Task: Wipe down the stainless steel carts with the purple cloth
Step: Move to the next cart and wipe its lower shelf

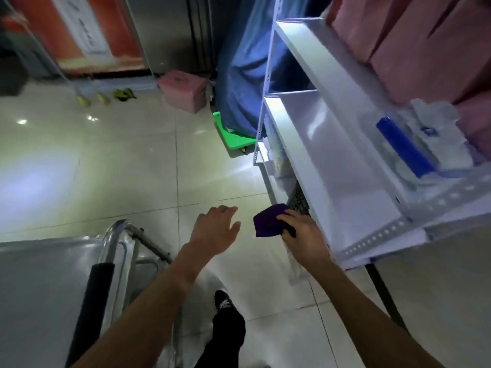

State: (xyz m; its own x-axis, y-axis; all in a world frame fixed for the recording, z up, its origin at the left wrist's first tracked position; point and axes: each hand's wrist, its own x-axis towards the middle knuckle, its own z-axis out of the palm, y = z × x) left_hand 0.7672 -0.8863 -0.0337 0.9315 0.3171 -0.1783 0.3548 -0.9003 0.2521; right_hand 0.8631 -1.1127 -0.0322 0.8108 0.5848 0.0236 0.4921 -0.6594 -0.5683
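My right hand point(303, 232) grips the bunched purple cloth point(267, 220) in mid-air, low and close to the corner of the white shelf unit. To its left, my left hand point(216, 225) hangs over the floor with relaxed, spread fingers and holds nothing. A stainless steel cart point(47, 274) fills the lower left corner; its tube handle with a black foam grip point(93, 301) lies just left of my left forearm. Neither hand touches the cart.
A white metal shelf unit point(332, 166) with pink bundles and a blue-capped container stands at the right. Behind it hangs blue fabric point(244, 75) over a green board point(233, 136). A pink box point(183, 90) sits by the back wall. Glossy tile floor point(119, 168) spreads ahead; my black shoe point(223, 301) is below.
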